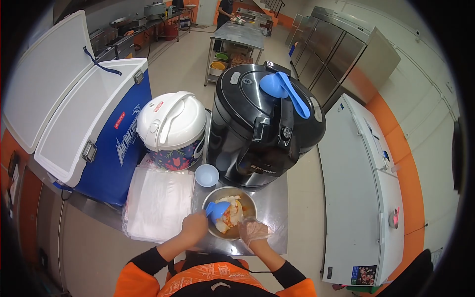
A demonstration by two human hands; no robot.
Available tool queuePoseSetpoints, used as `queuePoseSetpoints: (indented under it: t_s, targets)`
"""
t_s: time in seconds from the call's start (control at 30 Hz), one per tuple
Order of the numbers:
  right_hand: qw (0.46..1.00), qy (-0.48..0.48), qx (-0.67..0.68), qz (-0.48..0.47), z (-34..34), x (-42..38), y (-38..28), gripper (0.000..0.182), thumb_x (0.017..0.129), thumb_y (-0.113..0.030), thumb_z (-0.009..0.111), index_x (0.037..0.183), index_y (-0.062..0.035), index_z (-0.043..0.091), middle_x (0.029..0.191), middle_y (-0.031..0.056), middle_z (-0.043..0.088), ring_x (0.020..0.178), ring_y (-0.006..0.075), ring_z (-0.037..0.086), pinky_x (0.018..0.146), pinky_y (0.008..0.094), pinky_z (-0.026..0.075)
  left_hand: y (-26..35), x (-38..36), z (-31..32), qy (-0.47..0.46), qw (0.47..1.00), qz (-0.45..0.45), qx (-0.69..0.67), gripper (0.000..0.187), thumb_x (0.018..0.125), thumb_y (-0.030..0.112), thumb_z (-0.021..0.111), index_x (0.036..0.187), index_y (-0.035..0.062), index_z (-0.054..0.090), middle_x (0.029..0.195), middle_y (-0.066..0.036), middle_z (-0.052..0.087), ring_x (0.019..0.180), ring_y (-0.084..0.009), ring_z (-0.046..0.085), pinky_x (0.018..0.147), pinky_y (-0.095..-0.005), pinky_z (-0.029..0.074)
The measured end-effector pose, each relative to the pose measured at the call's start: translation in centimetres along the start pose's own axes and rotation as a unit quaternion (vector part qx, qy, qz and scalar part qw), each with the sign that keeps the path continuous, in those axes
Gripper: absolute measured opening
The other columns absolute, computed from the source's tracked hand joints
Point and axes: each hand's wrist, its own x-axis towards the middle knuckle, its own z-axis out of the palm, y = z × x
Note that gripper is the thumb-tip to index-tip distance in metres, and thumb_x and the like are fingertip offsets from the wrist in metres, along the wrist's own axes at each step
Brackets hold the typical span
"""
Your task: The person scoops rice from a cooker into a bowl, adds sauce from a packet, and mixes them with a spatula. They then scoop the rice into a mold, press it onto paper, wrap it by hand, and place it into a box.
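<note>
A round stainless-steel bowl (247, 195) of pale and orange food pieces is seen on a steel desk (277, 218), directly in front of a person in orange-and-black sleeves. A small blue plastic scoop (216, 209) is gripped in the left hand (194, 226), its fingers closed around the handle and the scoop head dipped over the bowl's left side. The right hand (253, 230), covered by a clear plastic glove, is rested on the bowl's near right rim with the fingers curled loosely; whether the rim is actually pinched cannot be told. A small pale-blue cup (207, 175) is placed just behind the bowl. Behind it, a large black electric pressure cooker (264, 126) is topped by a blue plastic ladle (286, 90). A white floral-patterned rice cooker (171, 129) is stood to its left, and a stack of clear plastic bags (157, 202) lies beside the bowl.
</note>
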Motion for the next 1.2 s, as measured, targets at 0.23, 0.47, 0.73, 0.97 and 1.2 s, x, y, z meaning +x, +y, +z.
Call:
queuePoseSetpoints:
  t_s: [0.23, 0.47, 0.73, 0.97, 1.2]
  targets:
    - [0.999, 0.039, 0.02, -0.011, -4.6, -2.6, -1.6, 0.028, 0.084, -0.031, 0.048, 0.092, -0.0084, 0.062, 0.074, 0.0132, 0.064, 0.065, 0.0281, 0.063, 0.056, 0.0399, 0.049, 1.2, -2.1, -3.4, 0.017, 0.997, -0.063, -0.044, 0.025, 0.082, 0.024, 0.051, 0.092, 0.0019, 0.056, 0.07, -0.021, 0.061, 0.065, -0.0365, 0.061, 0.06, -0.046, 0.049]
    - [0.987, -0.071, -0.104, -0.099, 0.1, -2.4, -1.5, 0.036, 0.085, -0.025, 0.047, 0.117, -0.0109, 0.053, 0.075, 0.0102, 0.064, 0.067, 0.0256, 0.064, 0.056, 0.038, 0.05, 1.3, -2.7, -4.9, 0.141, 0.99, -0.029, -0.011, 0.021, 0.081, 0.021, 0.056, 0.09, 0.0019, 0.055, 0.072, -0.016, 0.06, 0.059, -0.0328, 0.06, 0.054, -0.0425, 0.048]
    - [0.998, -0.041, 0.026, -0.045, 0.1, -0.8, -0.9, 0.029, 0.084, -0.024, 0.049, 0.109, -0.0144, 0.061, 0.082, 0.0117, 0.065, 0.067, 0.0296, 0.063, 0.061, 0.0375, 0.05, -0.4, 0.3, -2.4, 0.074, 0.996, -0.026, -0.049, 0.024, 0.085, 0.025, 0.05, 0.086, 0.001, 0.049, 0.076, -0.018, 0.06, 0.062, -0.0342, 0.061, 0.056, -0.0435, 0.049]
    - [0.988, -0.016, 0.14, 0.058, 0.7, -1.0, -0.6, 0.029, 0.083, -0.034, 0.05, 0.1, -0.0162, 0.066, 0.085, 0.0185, 0.063, 0.077, 0.0334, 0.062, 0.069, 0.04, 0.049, -2.0, 1.8, 1.9, 0.029, 0.991, 0.0, -0.13, 0.034, 0.086, 0.032, 0.05, 0.09, -0.0014, 0.046, 0.076, -0.023, 0.059, 0.067, -0.039, 0.06, 0.063, -0.0482, 0.047]
    - [0.989, -0.025, 0.089, 0.114, -5.2, -1.2, 0.6, 0.031, 0.081, -0.037, 0.051, 0.096, -0.0153, 0.067, 0.085, 0.0186, 0.064, 0.078, 0.0333, 0.062, 0.07, 0.04, 0.05, -1.7, 2.8, 3.0, -0.015, 0.91, -0.003, -0.415, 0.026, 0.084, 0.022, 0.053, 0.092, -0.0014, 0.045, 0.074, -0.022, 0.057, 0.064, -0.0363, 0.06, 0.057, -0.0416, 0.047]
